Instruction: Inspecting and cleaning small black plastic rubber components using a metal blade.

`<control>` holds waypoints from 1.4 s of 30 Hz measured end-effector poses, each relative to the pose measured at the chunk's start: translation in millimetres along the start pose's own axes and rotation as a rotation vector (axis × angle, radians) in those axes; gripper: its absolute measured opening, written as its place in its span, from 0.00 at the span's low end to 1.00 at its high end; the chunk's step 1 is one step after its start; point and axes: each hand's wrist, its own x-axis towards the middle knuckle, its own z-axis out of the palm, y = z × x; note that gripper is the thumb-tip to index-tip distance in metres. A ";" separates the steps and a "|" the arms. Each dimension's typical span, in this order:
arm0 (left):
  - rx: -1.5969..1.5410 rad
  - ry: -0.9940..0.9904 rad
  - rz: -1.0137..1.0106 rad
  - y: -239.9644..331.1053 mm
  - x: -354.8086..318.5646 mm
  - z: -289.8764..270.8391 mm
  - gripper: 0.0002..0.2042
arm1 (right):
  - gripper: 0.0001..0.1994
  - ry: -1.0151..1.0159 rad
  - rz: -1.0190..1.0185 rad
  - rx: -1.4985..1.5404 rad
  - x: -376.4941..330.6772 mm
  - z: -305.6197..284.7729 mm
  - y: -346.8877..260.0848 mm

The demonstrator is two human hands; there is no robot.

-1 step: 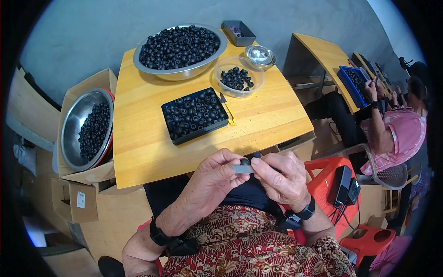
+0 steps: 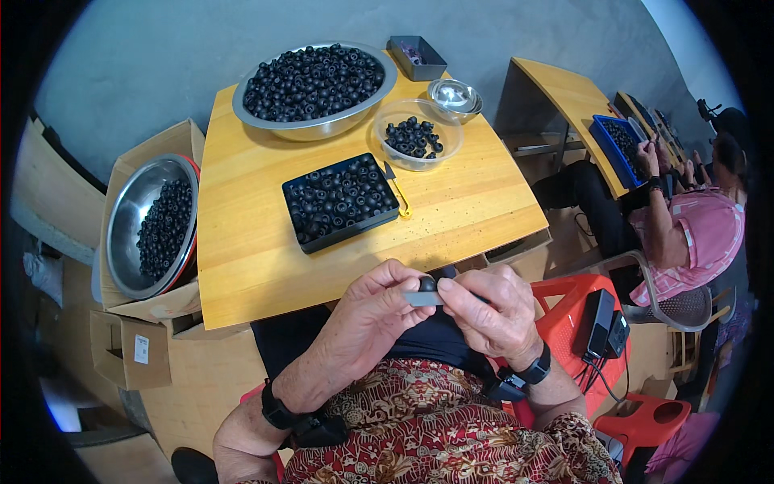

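Here the left hand (image 2: 372, 310) and the right hand (image 2: 489, 310) met just below the near edge of the worktop (image 2: 242, 242), both closed in a pinch: together they gripped a small black bead (image 2: 427, 283) and a flat grey strip (image 2: 422, 298) lying under it. Done well, I judge, the bead wanted steadying with the fingertips only, kept close over the lap so a slip would not send it rolling. Just beyond the hands sat a black tray of beads (image 2: 340, 202); farther off a clear bowl (image 2: 417, 137) and a big steel bowl (image 2: 314, 85). Well to the left stood a brown cardboard box (image 2: 129, 351) bearing a small white rectangular label (image 2: 142, 349) on its side
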 end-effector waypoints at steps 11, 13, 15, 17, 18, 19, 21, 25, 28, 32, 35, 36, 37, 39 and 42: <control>0.002 0.007 -0.018 -1.1 0.1 -2.7 0.04 | 0.22 -0.007 0.031 -0.016 -1.2 1.4 2.2; 0.008 -0.007 -0.014 -1.5 0.8 -2.8 0.04 | 0.21 -0.003 0.031 -0.011 -0.9 1.5 2.0; 0.014 -0.020 -0.010 -1.1 1.5 -4.7 0.04 | 0.21 -0.009 0.023 -0.015 -1.4 1.4 2.4; 0.052 -0.105 -0.019 0.6 1.9 -9.8 0.06 | 0.21 -0.007 0.016 -0.008 -1.8 2.3 3.4; 0.053 -0.105 -0.019 0.2 2.2 -10.5 0.06 | 0.21 -0.004 0.008 0.000 -2.2 2.9 3.8; 0.068 -0.103 -0.007 -0.2 2.2 -10.9 0.06 | 0.21 -0.004 0.009 -0.001 -2.5 4.0 3.8; 0.084 -0.102 0.003 -0.7 2.4 -10.4 0.05 | 0.22 0.030 0.005 0.036 -3.5 6.4 4.0; 0.157 -0.142 0.044 -4.8 -1.6 9.2 0.05 | 0.21 -0.010 0.101 0.052 -8.7 11.6 11.8; 0.158 -0.081 0.075 -1.6 1.8 8.0 0.06 | 0.19 0.189 0.158 0.068 -5.8 1.0 4.2; 0.125 -0.035 0.060 -1.9 0.4 4.7 0.07 | 0.18 0.186 0.211 0.058 -5.7 0.9 3.3; 0.085 0.012 0.032 -0.7 0.0 7.7 0.07 | 0.20 0.163 0.149 0.068 -3.1 0.1 0.3; 0.059 0.030 0.020 0.5 -0.1 8.5 0.07 | 0.20 0.127 0.140 0.063 -3.1 -0.4 -1.5; 0.060 0.030 0.018 0.8 0.3 6.7 0.07 | 0.21 0.091 0.130 0.058 -3.6 -0.7 -2.8; 0.063 -0.036 0.026 -0.3 0.8 1.6 0.07 | 0.21 0.069 0.113 0.042 -5.0 0.4 -2.4; 0.037 -0.064 0.034 -1.9 1.3 -1.1 0.07 | 0.21 0.065 0.044 0.044 -4.1 2.9 -1.2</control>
